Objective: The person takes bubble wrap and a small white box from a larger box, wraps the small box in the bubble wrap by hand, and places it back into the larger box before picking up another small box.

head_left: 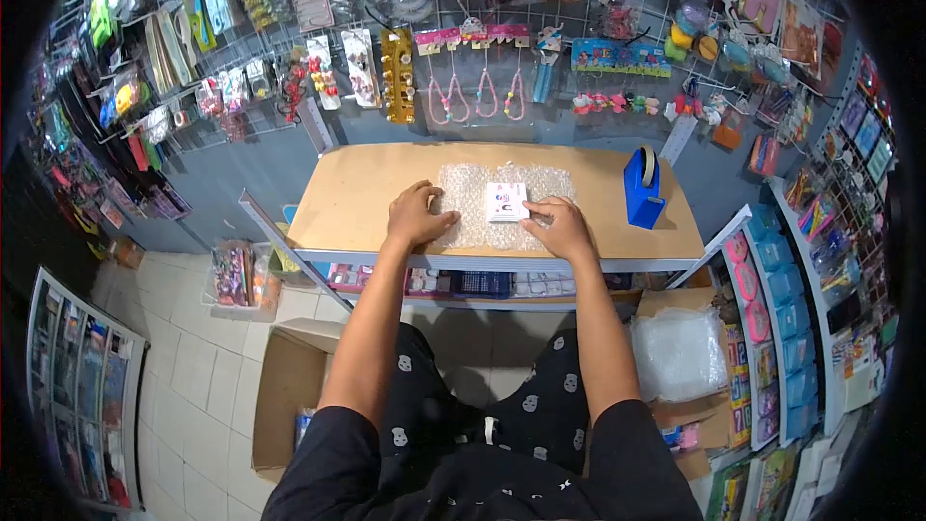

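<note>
A sheet of bubble wrap point(463, 203) lies flat on the wooden tabletop. On its middle rests a small white box point(506, 203) with coloured print on top. My right hand point(561, 230) holds the box at its right edge, with thumb and fingertips against it. At the left edge of the wrap is my left hand point(420, 217), its thumb apart from the bent fingers and its fingertips on the sheet and table. A blue tape dispenser point(643, 191) with a roll of tape stands right of the wrap.
The wooden table point(357, 183) has a grey metal front edge. Packaged hair accessories and toys hang on a wire grid point(463, 14) behind it. An open cardboard box point(285, 396) sits on the floor at left. Folded bubble wrap point(680, 355) lies at right, near shelves with blue bins point(793, 314).
</note>
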Tool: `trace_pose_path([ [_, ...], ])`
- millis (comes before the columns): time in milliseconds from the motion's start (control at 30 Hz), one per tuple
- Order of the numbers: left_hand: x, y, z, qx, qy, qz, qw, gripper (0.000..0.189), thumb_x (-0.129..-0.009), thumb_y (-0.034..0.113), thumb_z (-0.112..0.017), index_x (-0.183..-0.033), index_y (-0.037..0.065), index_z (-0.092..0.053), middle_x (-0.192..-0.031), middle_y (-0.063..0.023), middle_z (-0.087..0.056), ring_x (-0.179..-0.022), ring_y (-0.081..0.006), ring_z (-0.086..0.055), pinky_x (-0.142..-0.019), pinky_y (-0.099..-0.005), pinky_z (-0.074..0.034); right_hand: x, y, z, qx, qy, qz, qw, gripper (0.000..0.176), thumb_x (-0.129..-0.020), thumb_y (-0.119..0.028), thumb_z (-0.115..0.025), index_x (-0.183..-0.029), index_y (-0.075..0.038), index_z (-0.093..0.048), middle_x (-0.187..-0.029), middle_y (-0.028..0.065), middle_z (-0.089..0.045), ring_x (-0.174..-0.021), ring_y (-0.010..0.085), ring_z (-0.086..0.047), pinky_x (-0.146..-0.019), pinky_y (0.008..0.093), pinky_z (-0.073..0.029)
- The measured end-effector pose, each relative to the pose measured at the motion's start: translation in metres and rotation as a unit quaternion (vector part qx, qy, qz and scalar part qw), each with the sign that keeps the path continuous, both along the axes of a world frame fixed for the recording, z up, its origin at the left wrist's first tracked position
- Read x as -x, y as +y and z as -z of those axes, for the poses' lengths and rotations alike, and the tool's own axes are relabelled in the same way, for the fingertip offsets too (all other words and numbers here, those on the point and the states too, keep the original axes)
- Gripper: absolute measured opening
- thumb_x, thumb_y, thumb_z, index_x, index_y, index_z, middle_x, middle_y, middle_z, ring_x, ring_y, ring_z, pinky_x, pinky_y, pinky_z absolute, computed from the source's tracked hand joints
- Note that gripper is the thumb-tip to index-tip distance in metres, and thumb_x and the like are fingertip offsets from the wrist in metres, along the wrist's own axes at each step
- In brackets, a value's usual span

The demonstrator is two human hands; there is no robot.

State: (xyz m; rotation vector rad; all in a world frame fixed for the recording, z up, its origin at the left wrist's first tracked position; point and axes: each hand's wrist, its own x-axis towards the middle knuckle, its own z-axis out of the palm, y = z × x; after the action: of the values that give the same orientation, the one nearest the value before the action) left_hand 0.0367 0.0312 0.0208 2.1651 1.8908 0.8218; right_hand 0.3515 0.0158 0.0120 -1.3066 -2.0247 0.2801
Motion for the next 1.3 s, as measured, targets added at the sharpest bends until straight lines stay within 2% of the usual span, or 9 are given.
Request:
trace_pose_path([
  [167, -0.037, -0.002, -0.011, -0.145, -0.078, 0.076, 0.983, 0.059, -0.083, 0.037, -0.080, -0.130, 0.006, -0.062, -0.147, -0.0230, -0.054, -0.136, -0.0398, -0.052, -0.115, -0.0492, -0.040, -0.002, 0.004, 0.009, -0.006, 0.088, -0.006, 0.996, 0.038, -0.084, -0.032, -0.083, -0.118, -0.016, -0.080, -0.107, 0.0109, -0.074, -0.099, 0.0277, -0.069, -0.088, 0.0395, -0.055],
  [300, -0.061, -0.005, -0.010, -0.095, -0.153, 0.224, 0.958, 0.056, -0.090, 0.035, -0.077, -0.131, 0.001, -0.059, -0.142, -0.0241, -0.055, -0.134, -0.0419, -0.052, -0.114, -0.0455, -0.042, -0.011, 0.013, 0.015, -0.047, 0.270, 0.065, 0.960, 0.031, -0.084, -0.027, -0.083, -0.108, -0.008, -0.079, -0.103, 0.0128, -0.073, -0.092, 0.0279, -0.069, -0.083, 0.0392, -0.055],
  [367, -0.064, -0.002, 0.002, -0.085, -0.126, 0.216, 0.964, 0.055, -0.091, 0.035, -0.076, -0.130, 0.001, -0.059, -0.138, -0.0242, -0.057, -0.131, -0.0419, -0.055, -0.112, -0.0451, -0.043, -0.016, 0.020, 0.026, -0.050, 0.357, 0.145, 0.921, 0.024, -0.083, -0.022, -0.082, -0.100, -0.005, -0.077, -0.098, 0.0136, -0.073, -0.091, 0.0286, -0.069, -0.083, 0.0396, -0.055],
  [467, -0.068, -0.005, 0.001, -0.069, -0.125, 0.197, 0.970, 0.054, -0.089, 0.035, -0.077, -0.128, 0.001, -0.060, -0.128, -0.0235, -0.062, -0.121, -0.0410, -0.060, -0.104, -0.0440, -0.048, -0.011, 0.011, 0.017, -0.107, 0.265, 0.267, 0.920, 0.018, -0.082, -0.019, -0.078, -0.092, -0.005, -0.073, -0.095, 0.0142, -0.070, -0.089, 0.0301, -0.067, -0.083, 0.0412, -0.054],
  [633, -0.065, -0.007, 0.002, -0.060, -0.118, 0.186, 0.974, 0.051, -0.088, 0.033, -0.077, -0.126, 0.002, -0.062, -0.122, -0.0222, -0.064, -0.113, -0.0385, -0.063, -0.097, -0.0434, -0.051, 0.001, -0.003, 0.004, -0.036, 0.065, 0.330, 0.941, 0.039, -0.083, -0.029, -0.077, -0.116, -0.012, -0.066, -0.122, 0.0174, -0.063, -0.118, 0.0379, -0.057, -0.108, 0.0485, -0.039],
  [733, -0.063, -0.003, 0.004, -0.058, -0.110, 0.190, 0.974, 0.049, -0.087, 0.032, -0.077, -0.123, 0.002, -0.064, -0.120, -0.0214, -0.065, -0.112, -0.0384, -0.063, -0.097, -0.0432, -0.051, 0.003, 0.004, 0.004, 0.016, -0.013, 0.335, 0.942, 0.045, -0.084, -0.033, -0.077, -0.122, -0.011, -0.064, -0.127, 0.0198, -0.061, -0.121, 0.0402, -0.057, -0.108, 0.0484, -0.042],
  [1067, -0.064, -0.005, -0.002, -0.050, -0.108, 0.185, 0.976, 0.045, -0.087, 0.031, -0.076, -0.120, 0.003, -0.066, -0.115, -0.0211, -0.067, -0.109, -0.0392, -0.064, -0.098, -0.0439, -0.050, -0.026, 0.018, 0.002, 0.066, 0.042, 0.265, 0.961, 0.063, -0.076, -0.034, -0.088, -0.122, 0.000, -0.063, -0.116, 0.0237, -0.072, -0.107, 0.0370, -0.071, -0.093, 0.0430, -0.055],
  [1167, -0.064, -0.001, 0.003, -0.068, -0.103, 0.185, 0.975, 0.045, -0.086, 0.032, -0.077, -0.120, 0.004, -0.067, -0.116, -0.0205, -0.067, -0.109, -0.0392, -0.064, -0.098, -0.0447, -0.050, -0.024, 0.020, 0.004, 0.072, 0.084, 0.236, 0.965, 0.059, -0.077, -0.026, -0.089, -0.123, 0.001, -0.063, -0.111, 0.0179, -0.073, -0.098, 0.0303, -0.073, -0.088, 0.0405, -0.056],
  [1300, -0.066, -0.002, 0.004, -0.079, -0.095, 0.182, 0.976, 0.044, -0.086, 0.033, -0.077, -0.119, 0.005, -0.068, -0.118, -0.0188, -0.068, -0.111, -0.0388, -0.064, -0.099, -0.0449, -0.050, -0.031, 0.036, 0.012, 0.059, 0.297, 0.108, 0.947, 0.057, -0.080, -0.013, -0.088, -0.129, 0.000, -0.061, -0.105, 0.0102, -0.072, -0.091, 0.0170, -0.069, -0.083, 0.0313, -0.055],
])
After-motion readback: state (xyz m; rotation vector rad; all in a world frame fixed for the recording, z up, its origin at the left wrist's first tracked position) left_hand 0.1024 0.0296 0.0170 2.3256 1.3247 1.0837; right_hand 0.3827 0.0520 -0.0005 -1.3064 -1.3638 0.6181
